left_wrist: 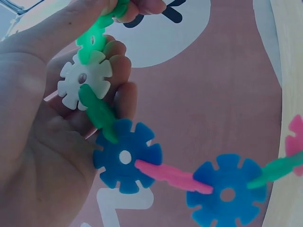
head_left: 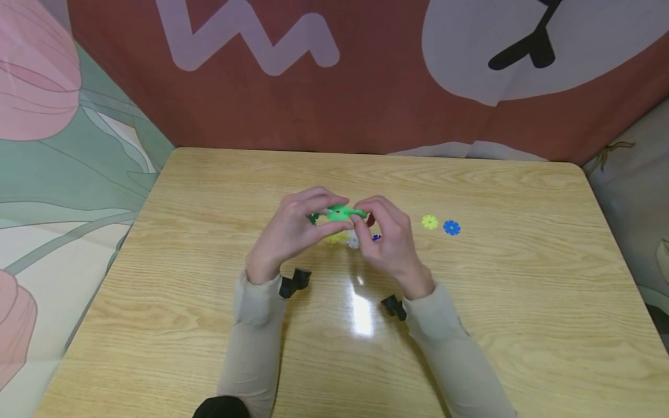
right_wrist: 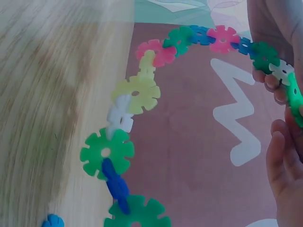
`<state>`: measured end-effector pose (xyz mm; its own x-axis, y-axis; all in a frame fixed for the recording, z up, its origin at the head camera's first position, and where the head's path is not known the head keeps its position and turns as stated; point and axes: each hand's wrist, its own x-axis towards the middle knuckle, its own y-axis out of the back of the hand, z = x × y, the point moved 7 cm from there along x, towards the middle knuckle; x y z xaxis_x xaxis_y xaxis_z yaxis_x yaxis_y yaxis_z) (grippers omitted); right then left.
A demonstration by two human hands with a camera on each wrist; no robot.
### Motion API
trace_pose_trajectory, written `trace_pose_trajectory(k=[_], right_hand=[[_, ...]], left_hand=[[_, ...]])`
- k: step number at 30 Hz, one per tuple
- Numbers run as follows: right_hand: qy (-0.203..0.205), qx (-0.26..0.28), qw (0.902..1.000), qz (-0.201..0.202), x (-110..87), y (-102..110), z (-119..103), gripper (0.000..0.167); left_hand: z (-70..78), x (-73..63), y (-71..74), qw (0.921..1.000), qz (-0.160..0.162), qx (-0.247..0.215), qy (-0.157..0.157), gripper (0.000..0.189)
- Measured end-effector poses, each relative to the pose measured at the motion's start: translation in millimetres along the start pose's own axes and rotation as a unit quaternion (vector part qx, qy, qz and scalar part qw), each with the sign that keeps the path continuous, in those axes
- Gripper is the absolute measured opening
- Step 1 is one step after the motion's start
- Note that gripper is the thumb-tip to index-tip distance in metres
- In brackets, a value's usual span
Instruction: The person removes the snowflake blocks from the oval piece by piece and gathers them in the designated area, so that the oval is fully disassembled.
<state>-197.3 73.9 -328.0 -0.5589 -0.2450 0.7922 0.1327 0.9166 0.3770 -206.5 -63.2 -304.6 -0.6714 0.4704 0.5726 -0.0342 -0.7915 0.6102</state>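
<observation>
Both hands hold up a chain of slotted plastic snowflake discs in front of the person. My left hand pinches a bright green disc between thumb and fingers. At that disc's right edge, my right hand pinches another green piece, seen nearly edge-on. In the left wrist view, a white disc, a dark green one, a blue disc and a pink one follow, slotted edge to edge. The right wrist view shows the chain curving away through pink, yellow and green discs. Fingers partly cover the joint between the hands.
A loose yellow disc and a loose blue disc lie on the wooden table, right of the hands. Behind the table's far edge hangs a reddish-brown printed cloth. A dark wrist camera sits at the left cuff.
</observation>
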Motion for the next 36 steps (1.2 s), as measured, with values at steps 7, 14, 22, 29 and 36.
trace_pose_trajectory(k=[7,14,22,29,36], right_hand=[[-0.040,0.040,0.9974,-0.044,0.5,3,6,0.017],[-0.029,0.049,0.9981,-0.023,0.5,8,4,0.014],[0.008,0.020,0.9998,0.004,3.8,9,-3,0.003],[-0.004,0.031,0.9995,0.003,3.2,9,1,0.005],[-0.040,0.033,0.9986,0.012,4.5,19,9,0.008]], left_hand=[[0.5,-0.8,1.3,1.0000,0.001,-0.007,0.000,0.034],[1.4,-0.5,0.5,1.0000,0.002,-0.003,-0.009,0.037],[4.4,0.1,2.1,0.9997,0.012,-0.001,-0.020,0.037],[3.7,0.4,2.9,0.9995,0.026,0.006,-0.020,0.039],[-1.8,0.9,5.1,0.9993,0.035,0.017,-0.002,0.039]])
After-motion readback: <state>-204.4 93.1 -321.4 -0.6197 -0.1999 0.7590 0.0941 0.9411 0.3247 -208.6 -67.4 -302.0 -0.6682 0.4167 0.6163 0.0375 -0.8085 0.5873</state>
